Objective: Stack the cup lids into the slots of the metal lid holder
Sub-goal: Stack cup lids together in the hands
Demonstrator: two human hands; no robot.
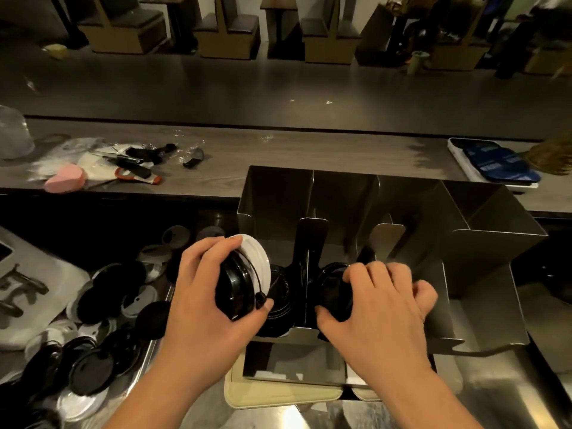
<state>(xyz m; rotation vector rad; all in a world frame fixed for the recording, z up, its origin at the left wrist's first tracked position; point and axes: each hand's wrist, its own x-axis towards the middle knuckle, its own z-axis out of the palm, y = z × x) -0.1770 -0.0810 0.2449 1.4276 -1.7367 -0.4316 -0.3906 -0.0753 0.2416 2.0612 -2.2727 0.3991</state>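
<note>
Metal lid holder (365,199) sits centre-right of frame, biggest item, open-top steel box w/ upright dividers making slots; rear edge against the wood counter (278,153) running across mid frame. Two front slots lower centre already hold black lids (280,292), stacked on edge either side of a divider. Loose lid pile (102,308) fills lower left on a steel surface, black + white lids mixed, overlapping, well apart from holder's slots. White bag w/ dark lettering (21,283) at far left edge, partly under pile. Cream tray (278,394) bottom centre, under holder's front. Clutter of plastic wrap, black bits and a pink sponge (65,178) upper left on counter. Blue-faced device (495,164) right edge on counter.

Left hand (204,292) centre frame, fingers curled round a small stack of lids (244,274), black ones w/ one white on the far side, held on edge just left of the left slot. Right hand (380,305) just right of centre, fingers bent down over black lids in right slot (332,289), thumb at the near edge; real grip or just pressing: can't tell.
</note>
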